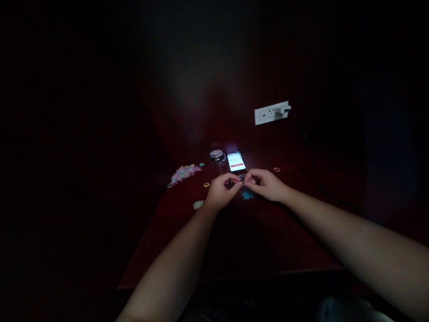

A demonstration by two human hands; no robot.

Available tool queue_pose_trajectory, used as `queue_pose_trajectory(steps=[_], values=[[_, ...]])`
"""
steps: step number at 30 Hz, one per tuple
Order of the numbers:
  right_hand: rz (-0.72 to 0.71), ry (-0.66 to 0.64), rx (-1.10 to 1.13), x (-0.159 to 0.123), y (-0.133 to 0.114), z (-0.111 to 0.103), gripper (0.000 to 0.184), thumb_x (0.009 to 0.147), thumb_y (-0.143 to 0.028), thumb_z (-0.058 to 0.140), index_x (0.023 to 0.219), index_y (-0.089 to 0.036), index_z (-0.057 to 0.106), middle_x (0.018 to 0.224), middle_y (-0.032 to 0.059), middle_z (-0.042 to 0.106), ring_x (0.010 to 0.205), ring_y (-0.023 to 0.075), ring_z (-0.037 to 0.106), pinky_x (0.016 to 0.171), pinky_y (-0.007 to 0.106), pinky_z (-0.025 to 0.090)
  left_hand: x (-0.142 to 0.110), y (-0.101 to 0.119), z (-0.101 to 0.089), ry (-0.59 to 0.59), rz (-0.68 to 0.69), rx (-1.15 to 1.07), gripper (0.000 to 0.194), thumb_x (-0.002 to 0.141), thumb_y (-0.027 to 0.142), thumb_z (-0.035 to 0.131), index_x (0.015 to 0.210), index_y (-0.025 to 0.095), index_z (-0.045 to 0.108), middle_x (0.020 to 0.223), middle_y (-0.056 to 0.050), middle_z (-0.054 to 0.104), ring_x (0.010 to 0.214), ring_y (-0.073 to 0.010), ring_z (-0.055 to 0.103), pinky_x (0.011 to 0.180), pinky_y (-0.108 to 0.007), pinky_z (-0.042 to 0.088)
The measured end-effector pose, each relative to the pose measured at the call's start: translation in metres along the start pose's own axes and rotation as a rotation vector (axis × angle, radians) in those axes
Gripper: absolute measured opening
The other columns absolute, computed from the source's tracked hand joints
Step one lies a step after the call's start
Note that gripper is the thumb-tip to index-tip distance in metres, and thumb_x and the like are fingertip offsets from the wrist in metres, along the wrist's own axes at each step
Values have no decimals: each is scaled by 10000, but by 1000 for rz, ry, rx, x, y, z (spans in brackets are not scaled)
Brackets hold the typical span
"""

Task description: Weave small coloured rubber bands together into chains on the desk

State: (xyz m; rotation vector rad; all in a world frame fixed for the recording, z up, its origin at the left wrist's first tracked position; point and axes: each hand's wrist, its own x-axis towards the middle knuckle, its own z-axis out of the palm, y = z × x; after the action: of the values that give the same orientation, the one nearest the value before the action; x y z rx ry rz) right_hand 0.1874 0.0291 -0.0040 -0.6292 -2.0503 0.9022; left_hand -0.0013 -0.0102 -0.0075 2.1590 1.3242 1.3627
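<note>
1. Two hands are facing each other low over the dark red surface, fingertips nearly meeting. A small blue ring is showing just beyond the fingertips; whether either hand is touching it, I cannot tell.
2. The left hand is curling, with thumb and forefinger tips close together; anything between them is too small to make out.
3. The right hand is bending likewise, thumb near the fingers; its hold is also hiding from view.
4. A pile of blue pieces is lying just below the fingertips, while pale pieces are sitting beside the left wrist.
5. The ring is looking very light, probably soft and springy, so it is likely asking for a fingertip pinch on its rim, at opposite sides.
6. The loose pieces are appearing thin and easy to scatter; picking singly by one end is seeming safest.
</note>
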Motion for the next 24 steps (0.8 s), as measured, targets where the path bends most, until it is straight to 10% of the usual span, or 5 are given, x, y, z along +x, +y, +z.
queue_pose_trajectory(steps=[24], values=[[-12,-1,4,-1,2,-2,133,810,-283,568,779,-155,583,655,-6,487,588,115,419,542,246,343,-1,0,1,-46,10,43,82,801,246,619,808,177,663,810,-23,692,732,-137,607,677,-252,467]])
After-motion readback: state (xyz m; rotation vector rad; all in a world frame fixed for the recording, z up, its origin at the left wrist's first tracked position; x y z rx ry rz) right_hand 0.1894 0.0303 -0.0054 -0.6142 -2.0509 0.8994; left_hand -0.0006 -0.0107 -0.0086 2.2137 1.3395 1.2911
